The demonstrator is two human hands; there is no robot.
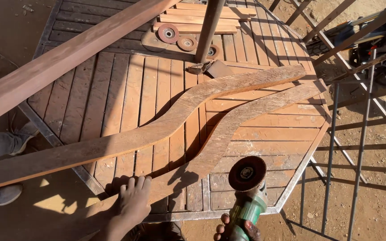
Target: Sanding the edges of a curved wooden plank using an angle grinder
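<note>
the grinder (248,196) sits at about 5 o'clock in the view, green body with a round rusty-brown disc on top, disc facing up toward the camera. the right hand (237,228) is wrapped around the green body from below, only a few fingers showing at the bottom edge. just to its 10 o'clock runs the near curved plank (228,129), a wavy cut piece of wood lying across the slatted table (126,85). the left hand (132,201) is pressed flat on the low end of that plank at around 7 o'clock, fingers spread, not gripping anything. a second curved plank (175,114) lies right beside the first one, further up, same wavy shape, and the two look close but mostly apart along the middle. at 12 o'clock there are three spare discs (177,38) on the table next to a metal post (208,29). a long straight beam (63,58) crosses at 10 o'clock. someone's grey shoes (5,143) show at 9 o'clock on the dirt. a metal frame (362,111) stands at 3 o'clock.
</note>
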